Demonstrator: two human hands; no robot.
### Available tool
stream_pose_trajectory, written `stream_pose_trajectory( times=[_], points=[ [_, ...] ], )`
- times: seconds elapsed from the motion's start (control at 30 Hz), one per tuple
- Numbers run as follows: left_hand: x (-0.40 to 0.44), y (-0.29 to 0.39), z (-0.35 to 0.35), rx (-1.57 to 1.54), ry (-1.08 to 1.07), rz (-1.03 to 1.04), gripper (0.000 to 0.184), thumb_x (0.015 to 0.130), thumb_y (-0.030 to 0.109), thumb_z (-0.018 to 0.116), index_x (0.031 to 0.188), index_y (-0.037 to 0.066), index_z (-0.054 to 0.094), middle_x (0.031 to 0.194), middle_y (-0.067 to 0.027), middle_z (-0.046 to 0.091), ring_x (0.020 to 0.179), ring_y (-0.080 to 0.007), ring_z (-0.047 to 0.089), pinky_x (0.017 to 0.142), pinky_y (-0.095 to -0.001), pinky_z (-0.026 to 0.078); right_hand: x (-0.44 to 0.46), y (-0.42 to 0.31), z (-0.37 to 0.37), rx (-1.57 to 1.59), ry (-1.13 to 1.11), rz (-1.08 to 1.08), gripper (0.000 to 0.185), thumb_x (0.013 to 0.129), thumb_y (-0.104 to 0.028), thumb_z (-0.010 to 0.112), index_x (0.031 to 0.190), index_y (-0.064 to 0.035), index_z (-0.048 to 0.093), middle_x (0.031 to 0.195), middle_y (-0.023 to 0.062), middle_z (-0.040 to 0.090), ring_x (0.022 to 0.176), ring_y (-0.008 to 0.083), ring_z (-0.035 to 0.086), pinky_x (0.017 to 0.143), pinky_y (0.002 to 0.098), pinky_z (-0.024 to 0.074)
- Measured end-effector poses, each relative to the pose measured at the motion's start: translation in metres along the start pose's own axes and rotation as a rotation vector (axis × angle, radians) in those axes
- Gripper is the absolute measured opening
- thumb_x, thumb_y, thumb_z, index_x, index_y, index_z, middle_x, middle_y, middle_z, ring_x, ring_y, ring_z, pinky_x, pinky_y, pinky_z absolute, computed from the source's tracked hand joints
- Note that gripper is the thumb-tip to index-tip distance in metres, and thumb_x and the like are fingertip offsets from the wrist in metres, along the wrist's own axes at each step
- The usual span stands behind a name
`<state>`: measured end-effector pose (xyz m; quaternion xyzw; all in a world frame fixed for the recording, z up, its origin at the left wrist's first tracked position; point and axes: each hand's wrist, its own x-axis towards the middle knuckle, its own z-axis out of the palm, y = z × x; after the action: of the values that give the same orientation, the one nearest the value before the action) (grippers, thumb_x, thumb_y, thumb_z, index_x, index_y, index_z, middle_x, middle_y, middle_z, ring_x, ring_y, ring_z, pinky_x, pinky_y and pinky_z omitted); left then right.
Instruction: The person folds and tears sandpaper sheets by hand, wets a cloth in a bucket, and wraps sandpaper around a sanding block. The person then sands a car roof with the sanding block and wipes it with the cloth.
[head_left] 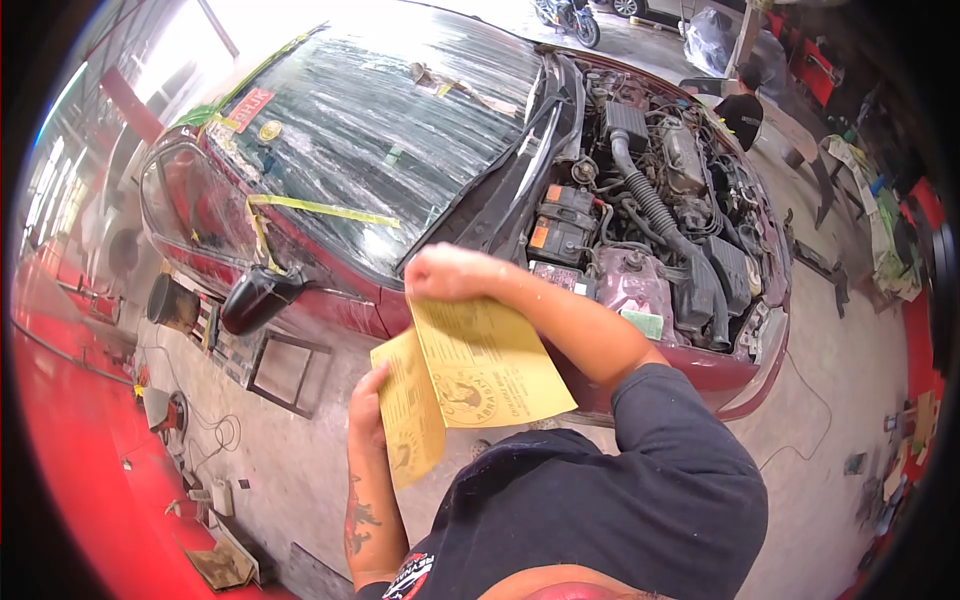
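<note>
A yellow sandpaper sheet [505, 375] hangs in front of me, its printed back facing me with the word "ABRASIVE" on it. It divides into a wide right part and a narrower left part along a line down from my right hand; whether this is a fold or a tear I cannot tell. My right hand [450, 271] is closed on the sheet's top edge, near the car's windshield base. Lower down, my left hand [369, 408] grips the left part at its outer edge, thumb on the printed side. The other left fingers are hidden behind the paper.
A dark red car [350, 312] stands ahead, its engine bay [650, 190] exposed and windshield [390, 110] under streaky film. A side mirror [262, 297] juts out beside a metal stand [285, 372]. A green block [642, 323] rests on the car's front. Another person [741, 112] is beyond.
</note>
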<state>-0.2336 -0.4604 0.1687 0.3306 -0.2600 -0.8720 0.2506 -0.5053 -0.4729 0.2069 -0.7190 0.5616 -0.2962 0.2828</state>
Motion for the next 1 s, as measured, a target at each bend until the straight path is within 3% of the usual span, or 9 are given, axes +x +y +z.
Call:
stream_pose_trajectory(
  times=[0.1, 0.23, 0.33, 0.4, 0.67, 0.8, 0.87, 0.93, 1.0],
  points=[
    [0.000, -0.017, -0.036, 0.796, 0.203, 0.242, 0.026, 0.099, 0.016, 0.057, 0.112, -0.005, 0.064, 0.097, -0.0078, 0.071, 0.081, -0.0132, 0.067, 0.074, -0.0283, 0.053, -0.023, 0.016, 0.037, 0.019, -0.163, 0.115, 0.030, 0.091, -0.033, 0.063, 0.099, -0.0055, 0.073, 0.090, 0.0152, 0.072, 0.085, 0.0287, 0.069, 0.077, 0.0403, 0.0533],
    [-0.036, -0.033, -0.039, 0.702, 0.359, 0.357, 0.026, 0.100, 0.018, 0.056, 0.106, -0.005, 0.067, 0.093, -0.0040, 0.070, 0.076, -0.0090, 0.062, 0.066, -0.0276, 0.050, -0.058, 0.053, 0.066, 0.081, -0.249, 0.161, 0.037, 0.098, -0.036, 0.057, 0.103, -0.0029, 0.070, 0.092, 0.0130, 0.071, 0.086, 0.0219, 0.067, 0.079, 0.0370, 0.0511],
    [-0.041, -0.051, -0.066, 0.724, 0.477, 0.445, 0.026, 0.100, 0.019, 0.057, 0.104, -0.004, 0.068, 0.089, -0.0023, 0.069, 0.075, -0.0066, 0.057, 0.065, -0.0268, 0.048, -0.077, 0.071, 0.086, 0.356, -0.154, 0.198, 0.027, 0.097, -0.026, 0.061, 0.096, -0.0008, 0.070, 0.079, -0.0020, 0.064, 0.075, 0.0090, 0.058, 0.067, 0.0290, 0.0475],
    [-0.043, -0.061, -0.062, 0.626, 0.559, 0.483, 0.026, 0.100, 0.019, 0.057, 0.104, -0.004, 0.068, 0.087, -0.0018, 0.069, 0.075, -0.0061, 0.056, 0.066, -0.0264, 0.047, -0.085, 0.049, 0.079, 0.450, -0.090, 0.342, 0.023, 0.096, -0.023, 0.062, 0.094, -0.0002, 0.069, 0.075, -0.0026, 0.061, 0.071, 0.0071, 0.054, 0.066, 0.0265, 0.0453],
    [-0.058, -0.066, -0.029, 0.530, 0.530, 0.658, 0.030, 0.104, 0.021, 0.053, 0.112, -0.006, 0.066, 0.095, -0.0033, 0.071, 0.082, -0.0073, 0.060, 0.074, -0.0257, 0.049, -0.078, 0.059, 0.089, 0.588, -0.023, 0.292, 0.021, 0.098, -0.016, 0.061, 0.088, 0.0012, 0.067, 0.072, -0.0068, 0.057, 0.064, 0.0030, 0.048, 0.059, 0.0215, 0.0391],
    [-0.059, -0.068, -0.034, 0.488, 0.572, 0.613, 0.029, 0.103, 0.019, 0.053, 0.112, -0.005, 0.066, 0.097, -0.0041, 0.071, 0.087, -0.0080, 0.061, 0.078, -0.0250, 0.050, -0.074, 0.060, 0.091, 0.559, 0.003, 0.239, 0.021, 0.098, -0.017, 0.061, 0.086, 0.0006, 0.064, 0.071, -0.0069, 0.055, 0.066, 0.0023, 0.047, 0.059, 0.0216, 0.0386],
    [-0.057, -0.055, -0.048, 0.606, 0.528, 0.579, 0.034, 0.100, 0.015, 0.058, 0.127, -0.005, 0.058, 0.109, -0.0061, 0.069, 0.096, -0.0106, 0.063, 0.084, -0.0269, 0.051, -0.070, 0.053, 0.084, 0.490, 0.020, 0.207, 0.020, 0.097, -0.016, 0.061, 0.084, -0.0001, 0.062, 0.072, -0.0072, 0.052, 0.069, 0.0020, 0.046, 0.061, 0.0219, 0.0387],
    [-0.051, -0.037, -0.053, 0.576, 0.505, 0.716, 0.053, 0.094, 0.011, 0.062, 0.142, -0.003, 0.043, 0.123, -0.0115, 0.065, 0.114, -0.0192, 0.061, 0.097, -0.0327, 0.048, -0.060, 0.033, 0.071, 0.393, 0.002, 0.150, 0.021, 0.097, -0.018, 0.060, 0.086, 0.0005, 0.061, 0.073, -0.0057, 0.052, 0.072, 0.0042, 0.047, 0.063, 0.0238, 0.0405],
    [-0.034, -0.027, -0.062, 0.864, 0.701, 0.987, 0.069, 0.091, 0.009, 0.066, 0.149, -0.001, 0.031, 0.130, -0.0165, 0.061, 0.126, -0.0277, 0.054, 0.107, -0.0378, 0.042, -0.052, 0.016, 0.064, 0.376, -0.044, 0.132, 0.024, 0.098, -0.019, 0.059, 0.087, 0.0016, 0.061, 0.073, -0.0032, 0.054, 0.072, 0.0056, 0.049, 0.065, 0.0255, 0.0422]
  ],
)
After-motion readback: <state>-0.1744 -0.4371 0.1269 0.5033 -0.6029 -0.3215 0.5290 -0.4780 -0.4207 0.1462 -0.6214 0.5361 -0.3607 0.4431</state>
